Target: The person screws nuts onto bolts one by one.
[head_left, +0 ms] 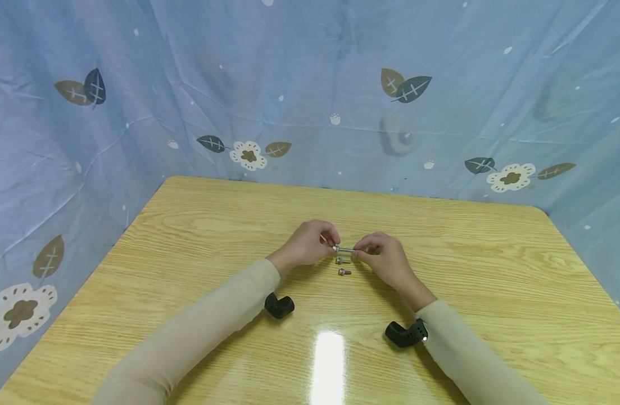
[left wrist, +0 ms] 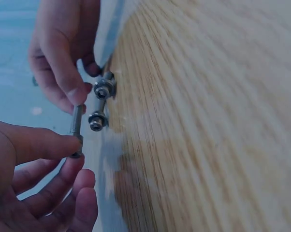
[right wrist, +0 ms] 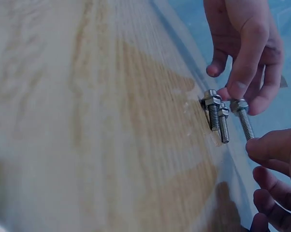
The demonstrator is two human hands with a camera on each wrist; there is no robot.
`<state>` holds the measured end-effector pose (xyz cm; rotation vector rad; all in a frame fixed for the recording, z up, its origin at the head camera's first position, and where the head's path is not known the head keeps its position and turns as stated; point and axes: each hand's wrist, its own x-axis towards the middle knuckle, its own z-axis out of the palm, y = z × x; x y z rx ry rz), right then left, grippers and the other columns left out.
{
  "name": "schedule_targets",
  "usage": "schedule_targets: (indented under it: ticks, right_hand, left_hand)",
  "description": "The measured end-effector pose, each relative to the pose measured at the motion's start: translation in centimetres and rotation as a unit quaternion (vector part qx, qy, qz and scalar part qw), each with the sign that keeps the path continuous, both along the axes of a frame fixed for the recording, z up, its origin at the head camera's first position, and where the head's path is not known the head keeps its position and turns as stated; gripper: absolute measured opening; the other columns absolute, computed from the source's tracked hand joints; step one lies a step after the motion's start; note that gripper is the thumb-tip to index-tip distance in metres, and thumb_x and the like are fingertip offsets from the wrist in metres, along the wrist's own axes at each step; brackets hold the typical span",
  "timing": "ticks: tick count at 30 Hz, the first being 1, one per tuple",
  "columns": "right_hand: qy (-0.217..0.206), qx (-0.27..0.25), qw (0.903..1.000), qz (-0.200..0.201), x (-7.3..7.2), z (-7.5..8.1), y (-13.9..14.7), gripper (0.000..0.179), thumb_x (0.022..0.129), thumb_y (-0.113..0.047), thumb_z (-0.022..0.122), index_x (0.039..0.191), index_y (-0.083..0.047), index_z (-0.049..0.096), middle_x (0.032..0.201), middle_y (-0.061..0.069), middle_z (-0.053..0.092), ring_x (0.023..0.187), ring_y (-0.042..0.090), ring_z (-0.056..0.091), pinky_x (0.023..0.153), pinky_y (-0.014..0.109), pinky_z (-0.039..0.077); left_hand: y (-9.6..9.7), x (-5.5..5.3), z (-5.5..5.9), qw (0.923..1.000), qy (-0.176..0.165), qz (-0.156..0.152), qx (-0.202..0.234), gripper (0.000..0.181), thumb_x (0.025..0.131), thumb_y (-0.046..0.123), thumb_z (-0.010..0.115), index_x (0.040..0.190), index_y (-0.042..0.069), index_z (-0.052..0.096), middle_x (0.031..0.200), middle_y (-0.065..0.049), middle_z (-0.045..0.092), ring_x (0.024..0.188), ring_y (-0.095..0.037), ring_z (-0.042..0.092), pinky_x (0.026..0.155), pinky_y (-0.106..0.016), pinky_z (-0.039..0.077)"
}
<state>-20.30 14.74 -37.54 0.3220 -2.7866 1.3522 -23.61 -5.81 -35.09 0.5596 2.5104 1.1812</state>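
My left hand pinches the head end of a long silver bolt between thumb and fingertip. At the other end, my right hand pinches the tip of the threaded shank. The right wrist view shows a nut and washer up by the head of this bolt. Two shorter bolts lie on the table just nearer to me, one a middle length and one the shortest. Both carry a nut and washer close under their heads, and their shanks point right. Neither hand grips them.
The wood-grain table spreads out on all sides of the hands. A blue patterned curtain hangs along its back and left edges. Black wrist mounts stick out below both sleeves, low over the tabletop.
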Motion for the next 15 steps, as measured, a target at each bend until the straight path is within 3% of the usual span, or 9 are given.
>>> schedule_targets:
  ticks: [6,15]
  right_hand:
    - [-0.005,0.026,0.9996,0.006,-0.48,-0.19,0.01,0.004,0.086,-0.011,0.073,0.09,-0.01,0.075,0.1,0.009,0.066,0.078,0.019,0.054,0.065,0.03,0.044]
    - [-0.027,0.057,0.998,0.005,-0.75,0.17,-0.17,0.005,0.087,-0.012,0.072,0.09,-0.009,0.074,0.103,0.011,0.065,0.08,0.019,0.054,0.068,0.03,0.043]
  left_hand:
    - [0.33,-0.36,-0.07,0.9992,0.003,-0.005,-0.04,0.011,0.086,0.005,0.071,0.09,0.014,0.066,0.088,0.0,0.065,0.082,-0.013,0.06,0.075,-0.028,0.05]
    - [0.61,-0.75,-0.03,0.9982,0.005,-0.007,-0.059,0.011,0.086,0.002,0.07,0.091,0.011,0.067,0.087,-0.001,0.065,0.08,-0.014,0.058,0.074,-0.027,0.049]
